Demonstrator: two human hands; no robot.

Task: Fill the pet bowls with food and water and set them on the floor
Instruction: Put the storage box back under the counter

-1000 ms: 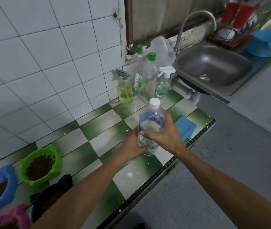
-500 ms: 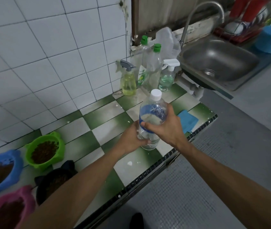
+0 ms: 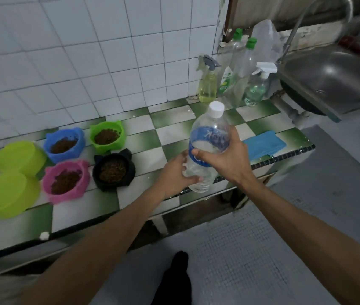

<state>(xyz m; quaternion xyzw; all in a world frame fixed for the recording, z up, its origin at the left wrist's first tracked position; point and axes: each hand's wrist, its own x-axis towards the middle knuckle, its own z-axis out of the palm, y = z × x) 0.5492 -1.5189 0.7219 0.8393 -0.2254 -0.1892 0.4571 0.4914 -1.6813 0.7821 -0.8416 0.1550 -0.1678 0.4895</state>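
Observation:
A clear water bottle (image 3: 210, 133) with a blue label and a white cap is held upright above the counter's front edge. My left hand (image 3: 175, 173) grips its lower part and my right hand (image 3: 225, 160) wraps its middle. To the left on the green-and-white checked counter (image 3: 170, 133) stand several cat-shaped bowls holding brown kibble: a blue bowl (image 3: 64, 144), a green bowl (image 3: 107, 136), a pink bowl (image 3: 65, 180) and a black bowl (image 3: 113, 169). Two lime-green bowls (image 3: 9, 179) stand at the far left; their insides are hidden.
Spray bottles and detergent bottles (image 3: 234, 73) stand against the tiled wall at the back right. A steel sink (image 3: 333, 78) with a tap hangs to the right. A blue cloth (image 3: 263, 144) lies near the counter's right end. Grey floor (image 3: 306, 216) lies below.
The view has swung left, bringing all the bowls into sight. The bottle stays held in both hands and has shifted slightly toward the counter's front edge.

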